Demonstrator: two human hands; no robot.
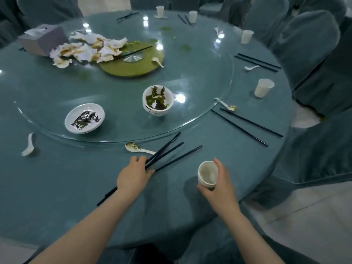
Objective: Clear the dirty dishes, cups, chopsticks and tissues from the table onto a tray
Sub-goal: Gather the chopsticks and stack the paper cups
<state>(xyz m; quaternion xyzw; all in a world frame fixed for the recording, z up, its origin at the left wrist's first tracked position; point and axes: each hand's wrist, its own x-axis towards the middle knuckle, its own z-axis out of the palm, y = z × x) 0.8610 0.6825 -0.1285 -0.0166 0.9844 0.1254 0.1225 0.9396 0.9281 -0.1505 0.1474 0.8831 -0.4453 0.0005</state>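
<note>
My left hand (134,175) is closed over a bundle of black chopsticks (167,152) near the table's front edge. A dirty white spoon (136,147) lies just beyond that hand. My right hand (219,184) grips a white paper cup (208,173), held just above the cloth. On the glass turntable (200,119) stand a dirty white plate (84,118) and a dirty white bowl (158,101). A heap of stained tissues (89,48) lies at the back left. No tray is in view.
More chopstick pairs (247,124) (257,61), spoons (28,147) (227,106) and paper cups (263,88) (247,36) ring the teal table. A grey tissue box (43,40) sits back left. Covered chairs (308,48) crowd the right side and the back.
</note>
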